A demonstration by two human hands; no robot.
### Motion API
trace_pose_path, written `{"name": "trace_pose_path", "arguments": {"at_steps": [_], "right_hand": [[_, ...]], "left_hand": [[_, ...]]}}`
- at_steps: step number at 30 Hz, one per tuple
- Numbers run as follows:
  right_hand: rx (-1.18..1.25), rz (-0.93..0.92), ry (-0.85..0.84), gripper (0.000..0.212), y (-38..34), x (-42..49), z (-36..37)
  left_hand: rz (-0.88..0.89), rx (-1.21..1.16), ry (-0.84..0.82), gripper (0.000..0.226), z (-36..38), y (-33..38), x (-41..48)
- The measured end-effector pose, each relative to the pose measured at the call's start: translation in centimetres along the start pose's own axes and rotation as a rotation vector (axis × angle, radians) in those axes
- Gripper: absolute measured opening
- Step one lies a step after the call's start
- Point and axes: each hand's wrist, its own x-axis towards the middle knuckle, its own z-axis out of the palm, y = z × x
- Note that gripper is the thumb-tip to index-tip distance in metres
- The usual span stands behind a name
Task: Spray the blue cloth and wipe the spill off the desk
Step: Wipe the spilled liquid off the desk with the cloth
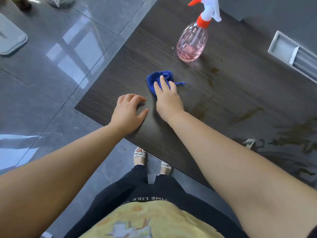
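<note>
While the person is leaning over the dark wood-grain desk [137, 54], which is filling the centre and right of the frame, I am following the job from my remote station. A brown spill [289, 136] is streaking the desk at the lower right, with fainter smears trailing up toward mid-right. None of it is looking wiped, so I am judging the task to be in its early part.

The pink spray bottle [192, 43] is standing upright at upper centre, with neither hand touching it. It is sitting just beyond the cloth, probably so that spraying needs only a short reach.

The left hand [128, 110] is resting near the desk's corner at the centre of the frame. Its fingers are loosely curved, their tips are touching the wood, and it is holding nothing; I am reading it as a brace.

The right hand [169, 100], just beside it, is lying on the blue cloth [156, 78] with fingers nearly straight, pressing rather than clenching. Its thumb is hidden, so I am not ruling out a pinch.

The cloth is lying bunched on the desk at the frame's centre, between hands and bottle, well apart from the heavy spill.
</note>
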Motion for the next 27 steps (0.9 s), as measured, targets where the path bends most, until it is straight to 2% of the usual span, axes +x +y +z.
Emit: {"name": "trace_pose_path", "arguments": {"at_steps": [3,7,12,15,17,19,22,24,27], "right_hand": [[0.001,-0.087,0.007,0.055,-1.1,-3.4,1.1],[-0.009,-0.166,0.051,0.060,-0.2,-8.6,3.8],[-0.061,-0.270,0.148,0.061,6.3,-10.1,5.3],[0.080,-0.171,0.161,0.059,5.2,-9.7,5.3],[0.074,-0.179,0.176,0.057,3.2,-10.1,6.2],[0.027,-0.296,0.178,0.056,2.8,-11.3,6.9],[0.002,-0.448,0.192,0.049,6.3,-13.7,7.6],[-0.048,-0.438,0.228,0.049,9.3,-14.4,8.0],[-0.044,-0.225,0.271,0.053,9.8,-12.9,7.7]], "left_hand": [[-0.021,-0.096,0.125,0.032,0.2,-0.3,-0.7],[0.012,-0.028,0.142,0.031,1.7,-0.3,-1.9],[0.155,0.091,0.098,0.054,4.6,2.2,-3.0],[0.042,0.081,0.131,0.042,5.0,3.2,-2.8],[-0.034,0.072,0.146,0.037,5.1,3.1,-2.6],[-0.033,0.100,0.130,0.038,5.1,3.0,-2.8],[-0.019,0.165,0.064,0.043,5.1,3.1,-3.1],[-0.011,0.225,0.003,0.048,5.0,3.3,-3.1],[-0.005,0.296,-0.089,0.053,4.6,3.2,-3.1]]}}
